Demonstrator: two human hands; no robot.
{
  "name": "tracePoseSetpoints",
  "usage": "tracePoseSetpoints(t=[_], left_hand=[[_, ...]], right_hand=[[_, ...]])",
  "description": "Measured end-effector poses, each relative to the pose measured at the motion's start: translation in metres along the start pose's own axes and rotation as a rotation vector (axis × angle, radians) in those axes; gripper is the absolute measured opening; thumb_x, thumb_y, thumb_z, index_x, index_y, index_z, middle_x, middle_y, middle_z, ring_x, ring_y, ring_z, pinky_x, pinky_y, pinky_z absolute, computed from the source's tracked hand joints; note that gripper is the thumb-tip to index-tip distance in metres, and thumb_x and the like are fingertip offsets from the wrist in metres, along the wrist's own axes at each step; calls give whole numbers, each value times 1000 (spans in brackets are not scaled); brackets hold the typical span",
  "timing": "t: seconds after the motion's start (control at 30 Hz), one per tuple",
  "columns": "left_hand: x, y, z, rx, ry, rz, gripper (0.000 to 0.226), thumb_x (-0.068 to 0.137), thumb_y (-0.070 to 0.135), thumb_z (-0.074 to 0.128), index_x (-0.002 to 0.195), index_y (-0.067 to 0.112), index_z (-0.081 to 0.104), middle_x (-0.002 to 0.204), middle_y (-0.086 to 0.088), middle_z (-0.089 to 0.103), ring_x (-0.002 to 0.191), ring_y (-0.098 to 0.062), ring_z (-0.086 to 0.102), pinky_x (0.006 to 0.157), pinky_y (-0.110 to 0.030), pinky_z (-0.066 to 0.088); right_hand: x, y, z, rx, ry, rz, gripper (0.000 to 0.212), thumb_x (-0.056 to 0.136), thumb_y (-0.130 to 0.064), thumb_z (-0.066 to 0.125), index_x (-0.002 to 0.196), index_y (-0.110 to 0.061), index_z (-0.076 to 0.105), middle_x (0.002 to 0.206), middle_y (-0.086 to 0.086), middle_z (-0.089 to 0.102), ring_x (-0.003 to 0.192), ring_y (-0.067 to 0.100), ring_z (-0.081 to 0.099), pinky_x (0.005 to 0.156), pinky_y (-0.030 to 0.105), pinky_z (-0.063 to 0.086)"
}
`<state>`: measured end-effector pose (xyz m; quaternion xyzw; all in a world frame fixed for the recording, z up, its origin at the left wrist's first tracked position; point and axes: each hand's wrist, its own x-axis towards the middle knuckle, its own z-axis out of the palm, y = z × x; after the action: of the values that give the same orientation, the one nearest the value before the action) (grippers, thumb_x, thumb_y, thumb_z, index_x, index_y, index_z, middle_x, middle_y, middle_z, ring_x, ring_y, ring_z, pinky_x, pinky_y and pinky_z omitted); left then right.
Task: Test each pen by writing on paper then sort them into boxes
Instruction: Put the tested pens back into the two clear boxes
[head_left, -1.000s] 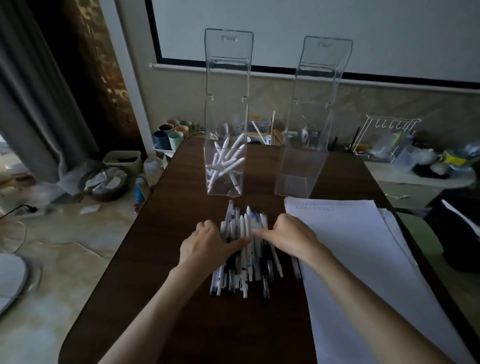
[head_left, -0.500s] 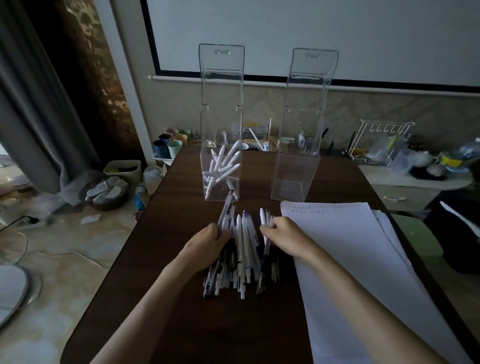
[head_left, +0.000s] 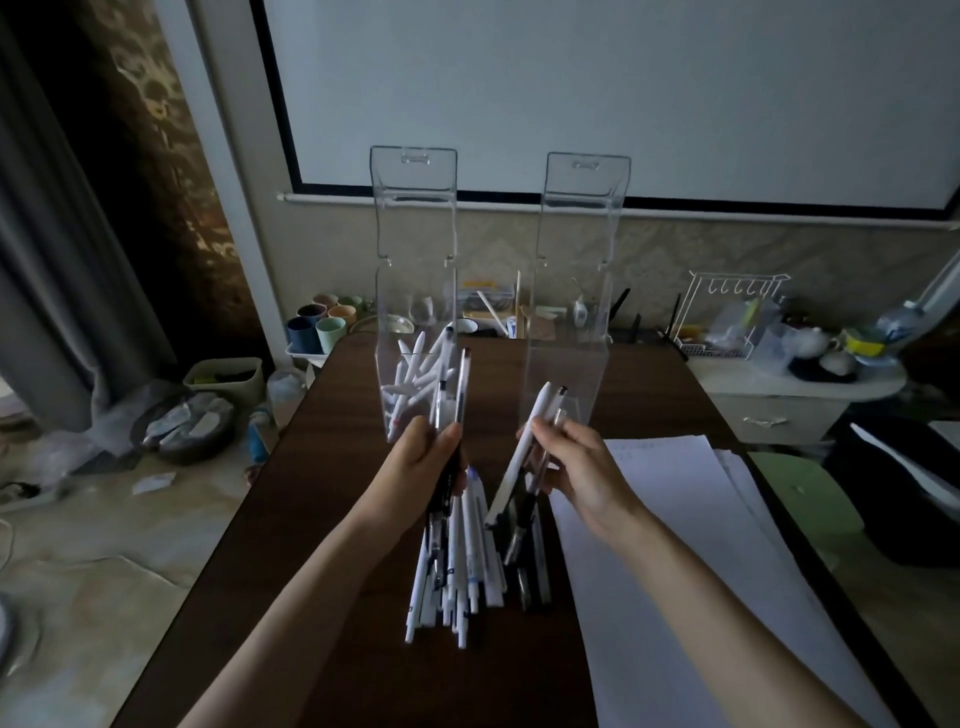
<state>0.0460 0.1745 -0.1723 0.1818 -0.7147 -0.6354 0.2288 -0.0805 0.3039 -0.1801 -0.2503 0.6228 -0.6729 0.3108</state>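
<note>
Now both of your hands are off the table, where a second ago they were pressed flat on the pile of pens (head_left: 467, 551). Your left hand (head_left: 421, 467) is closed around a small bunch of pens (head_left: 451, 400), their tips pointing up in front of the left clear box (head_left: 415, 312). Your right hand (head_left: 582, 467) is curled around a few more, a white pen (head_left: 524, 447) and some darker ones, held tilted in front of the right clear box (head_left: 571, 312). Half a second ago both hands were only starting to gather pens at the top of the pile; now those pens are lifted clear of it. The rest of the pile lies on the dark table (head_left: 322, 519) between your forearms, just beside the sheets of paper (head_left: 701, 545) to your right. The left box holds a loose heap of white pens (head_left: 410, 379), as before; I see no pens in the right box. The view has also tipped slightly upward.
</note>
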Motion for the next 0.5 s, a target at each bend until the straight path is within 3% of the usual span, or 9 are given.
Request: tracePoseSetpoints(t=[0.1, 0.2, 0.27, 0.4, 0.5], left_hand=[[2, 3, 5, -14, 22, 15, 22, 98, 12, 43, 78, 3, 41, 53, 5, 52, 51, -12, 47, 51, -26, 41], [3, 7, -1, -28, 68, 58, 24, 98, 15, 42, 83, -4, 43, 57, -1, 52, 53, -17, 45, 50, -26, 42], [3, 10, -9, -46, 88, 68, 27, 98, 17, 43, 88, -8, 41, 61, -5, 52, 53, -19, 46, 48, -26, 42], [3, 17, -29, -35, 125, 93, 26, 97, 19, 43, 88, -5, 40, 66, -11, 52, 52, -16, 49, 47, -25, 43], [1, 19, -44, -33, 154, 104, 27, 97, 21, 43, 88, -5, 41, 65, -8, 54, 54, -17, 49, 49, -26, 43]], right_hand=[[2, -2, -1, -135, 10, -38, 24, 95, -25, 52, 88, -10, 68, 65, 4, 52, 56, 12, 48, 49, 20, 36], [13, -20, 5, -174, 46, -124, 21, 94, -26, 55, 96, -13, 71, 57, -17, 58, 58, -2, 53, 60, 16, 37], [26, -38, 16, -159, 62, -189, 19, 93, -24, 57, 97, -12, 70, 56, -21, 59, 59, -7, 55, 67, 14, 38], [57, -67, 42, -110, 109, -337, 38, 90, -17, 60, 97, 20, 57, 58, 3, 39, 50, 3, 35, 50, 13, 27], [73, -80, 56, -119, 106, -383, 35, 89, -18, 63, 91, 17, 60, 54, 0, 40, 44, 2, 34, 43, 11, 28]])
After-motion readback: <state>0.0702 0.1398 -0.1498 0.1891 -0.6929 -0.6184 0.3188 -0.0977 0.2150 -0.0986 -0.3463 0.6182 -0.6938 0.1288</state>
